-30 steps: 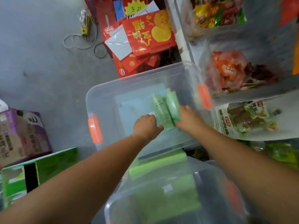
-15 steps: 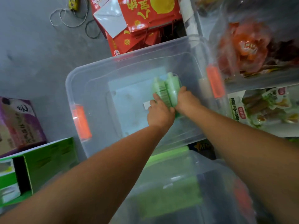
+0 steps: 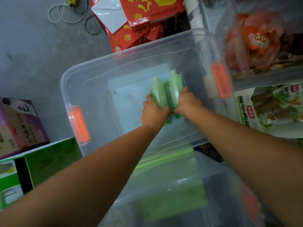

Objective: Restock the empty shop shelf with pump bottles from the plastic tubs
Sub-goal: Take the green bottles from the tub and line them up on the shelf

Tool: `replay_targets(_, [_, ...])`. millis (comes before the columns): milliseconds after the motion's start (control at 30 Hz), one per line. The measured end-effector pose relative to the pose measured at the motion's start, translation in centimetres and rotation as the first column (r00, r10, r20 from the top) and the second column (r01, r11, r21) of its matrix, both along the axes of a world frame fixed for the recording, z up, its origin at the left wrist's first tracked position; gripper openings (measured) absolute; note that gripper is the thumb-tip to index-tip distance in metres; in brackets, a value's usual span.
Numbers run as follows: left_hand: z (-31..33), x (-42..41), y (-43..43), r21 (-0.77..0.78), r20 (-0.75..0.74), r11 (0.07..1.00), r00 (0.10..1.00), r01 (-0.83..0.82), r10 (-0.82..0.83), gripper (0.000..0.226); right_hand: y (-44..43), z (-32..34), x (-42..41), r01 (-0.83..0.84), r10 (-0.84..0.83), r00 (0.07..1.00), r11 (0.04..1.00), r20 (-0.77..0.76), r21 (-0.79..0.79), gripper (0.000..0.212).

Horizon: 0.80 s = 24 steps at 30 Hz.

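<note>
Lower ends of both green bottles [image 3: 174, 89] hidden behind left hand [image 3: 153, 112] and right hand [image 3: 186, 102]. Label print unreadable. Blurred: near tub [image 3: 218, 177], contents indistinct. Cut by left edge: purple box [image 3: 19, 122].

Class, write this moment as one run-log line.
left hand: grips left bottle | right hand: grips right bottle | both in clear tub
</note>
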<state>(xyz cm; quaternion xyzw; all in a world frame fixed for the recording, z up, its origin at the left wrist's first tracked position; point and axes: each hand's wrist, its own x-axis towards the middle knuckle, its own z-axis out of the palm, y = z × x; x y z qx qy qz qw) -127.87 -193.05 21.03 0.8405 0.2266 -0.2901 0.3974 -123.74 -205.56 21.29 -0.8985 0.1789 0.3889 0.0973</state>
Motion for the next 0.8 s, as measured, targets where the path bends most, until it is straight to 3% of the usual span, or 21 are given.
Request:
replay_targets(133, [0.1, -0.8, -0.7, 0.094, -0.094, 0.993, 0.994, 0.066, -0.057, 0.091, 0.2, -0.1, 0.0, -0.001, 0.001, 1.000, 1.000, -0.020, -0.007, 0.102])
replay_targets(267, [-0.3, -1.0, -0.5, 0.068, -0.147, 0.997, 0.988, 0.047, -0.036, 0.084, 0.2, -0.5, -0.1, 0.027, -0.027, 0.997, 1.000, -0.068, 0.001, 0.111])
replay_targets(433, [1.3, 0.2, 1.7, -0.096, -0.241, 0.992, 0.969, -0.085, 0.059, 0.068, -0.1, 0.8, 0.2, 0.066, -0.063, 0.996, 0.996, -0.057, 0.061, 0.084])
replay_targets(633, [4.8, -0.6, 5.0, -0.270, -0.346, 0.934, 0.929, -0.234, 0.133, 0.064, -0.7, 6.3, -1.2, 0.234, -0.236, 0.971, 0.927, -0.030, 0.294, 0.082])
replay_targets(800, [10.7, -0.6, 6.7, -0.452, -0.310, 0.858, 0.945, -0.244, 0.105, 0.053, -0.9, 12.0, -3.1, 0.329, -0.401, 0.916, 0.768, 0.012, 0.549, 0.078])
